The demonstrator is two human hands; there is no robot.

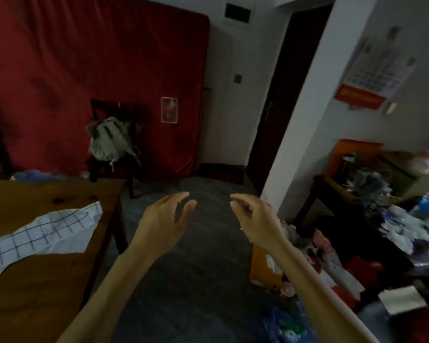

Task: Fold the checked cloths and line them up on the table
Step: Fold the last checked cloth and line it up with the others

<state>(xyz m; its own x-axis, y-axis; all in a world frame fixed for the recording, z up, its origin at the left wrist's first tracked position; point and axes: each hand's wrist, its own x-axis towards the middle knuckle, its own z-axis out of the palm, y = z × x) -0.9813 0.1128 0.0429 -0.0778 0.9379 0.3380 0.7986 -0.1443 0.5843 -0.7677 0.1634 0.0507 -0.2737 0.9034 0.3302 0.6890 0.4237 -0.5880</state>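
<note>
Checked cloth (pixel 47 235), the only one I count, lies crumpled on the wooden bench (pixel 47 280), long axis rising left to right, well off to my left. My left hand (pixel 164 224) is nearer; my right hand (pixel 254 219) hangs beside it, both loosely open, holding nothing.

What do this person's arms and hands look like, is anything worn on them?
Both forearms are bare as far as the picture shows: no sleeves, gloves or watch. The left hand and the right hand show no rings that I can make out, though the picture is dim and slightly blurred.
</note>
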